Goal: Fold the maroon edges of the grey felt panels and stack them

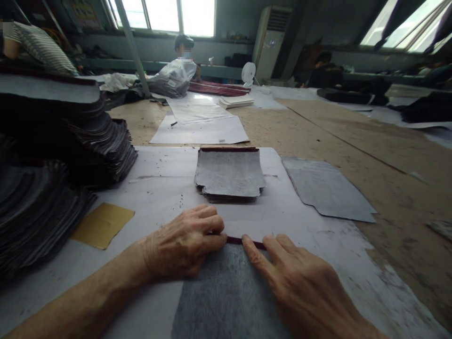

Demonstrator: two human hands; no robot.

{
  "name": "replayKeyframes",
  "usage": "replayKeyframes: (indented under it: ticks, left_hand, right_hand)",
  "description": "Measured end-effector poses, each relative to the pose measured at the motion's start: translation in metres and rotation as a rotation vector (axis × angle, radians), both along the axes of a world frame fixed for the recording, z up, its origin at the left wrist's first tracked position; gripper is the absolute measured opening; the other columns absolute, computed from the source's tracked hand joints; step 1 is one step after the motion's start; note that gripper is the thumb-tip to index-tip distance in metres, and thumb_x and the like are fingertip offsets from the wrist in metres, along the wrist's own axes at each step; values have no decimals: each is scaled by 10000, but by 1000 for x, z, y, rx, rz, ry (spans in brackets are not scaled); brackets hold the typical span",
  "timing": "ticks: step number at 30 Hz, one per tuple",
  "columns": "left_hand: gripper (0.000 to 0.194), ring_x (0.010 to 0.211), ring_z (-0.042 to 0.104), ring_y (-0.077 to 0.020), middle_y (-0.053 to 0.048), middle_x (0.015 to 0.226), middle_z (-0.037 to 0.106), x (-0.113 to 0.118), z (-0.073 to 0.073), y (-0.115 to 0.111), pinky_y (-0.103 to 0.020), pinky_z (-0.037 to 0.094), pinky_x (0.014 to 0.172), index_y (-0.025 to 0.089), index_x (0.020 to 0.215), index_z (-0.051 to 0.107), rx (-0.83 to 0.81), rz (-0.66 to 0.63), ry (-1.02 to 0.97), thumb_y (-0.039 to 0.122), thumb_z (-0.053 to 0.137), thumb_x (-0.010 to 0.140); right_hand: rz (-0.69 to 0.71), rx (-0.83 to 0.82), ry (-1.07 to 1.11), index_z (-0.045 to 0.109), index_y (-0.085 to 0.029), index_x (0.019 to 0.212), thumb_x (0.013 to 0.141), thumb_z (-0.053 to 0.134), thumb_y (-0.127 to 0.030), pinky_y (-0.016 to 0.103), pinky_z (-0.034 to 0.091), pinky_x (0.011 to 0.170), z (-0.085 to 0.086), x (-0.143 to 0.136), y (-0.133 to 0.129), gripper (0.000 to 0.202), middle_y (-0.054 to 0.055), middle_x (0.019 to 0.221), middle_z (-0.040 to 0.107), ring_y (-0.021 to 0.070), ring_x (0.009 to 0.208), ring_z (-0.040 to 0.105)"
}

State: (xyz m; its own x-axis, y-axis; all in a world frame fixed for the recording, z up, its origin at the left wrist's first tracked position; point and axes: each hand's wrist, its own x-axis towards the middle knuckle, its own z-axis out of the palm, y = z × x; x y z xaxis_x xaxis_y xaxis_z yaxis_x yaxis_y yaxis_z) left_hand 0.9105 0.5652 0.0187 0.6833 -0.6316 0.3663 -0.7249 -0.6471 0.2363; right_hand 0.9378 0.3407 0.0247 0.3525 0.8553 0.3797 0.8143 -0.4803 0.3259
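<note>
A grey-faced fabric piece lies flat in front of me, its far edge turned over into a narrow dark maroon strip. My left hand is closed, its thumb and curled fingers pinching the left end of that strip. On the strip's right part rests my right hand, fingers stretched out and pressing down, the index finger apart from the others. Just beyond my hands sits a small stack of similar grey pieces with a maroon folded far edge. To the right lies another grey piece or pile, unfolded at its visible edges.
Tall piles of dark fabric pieces stand at the left. Near them lies a yellow-brown card. White paper covers the brown table. Farther back are white sheets, a small fan and several people, one masked.
</note>
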Motion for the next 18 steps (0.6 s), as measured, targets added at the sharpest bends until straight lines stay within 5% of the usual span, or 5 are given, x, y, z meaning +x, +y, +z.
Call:
replayKeyframes:
  ticks: [8,14,18]
  left_hand:
    - [283,741,448,-172,-63,813,536,4,2,0,-317,402,680,133,883,602,-48,20,72,5,417,712]
    - [287,770,462,-174,-68,837,538,3,4,2,-308,417,699,123,879,604,-60,17,116,-12,413,712]
    - [296,767,450,-166,-60,834,530,2,3,3,-296,413,695,127,857,600,-64,10,126,-29,412,688]
  right_hand:
    - [49,69,-98,674,-67,745,709,380,-15,396,430,606,2,-4,30,301,124,745,606,246,688,523]
    - [168,143,45,639,-27,982,824,320,-25,376,463,680,-7,11,-6,356,128,851,619,233,798,526]
    - [163,108,35,651,-25,916,799,307,-15,363,489,639,1,16,-18,364,137,813,615,236,779,527]
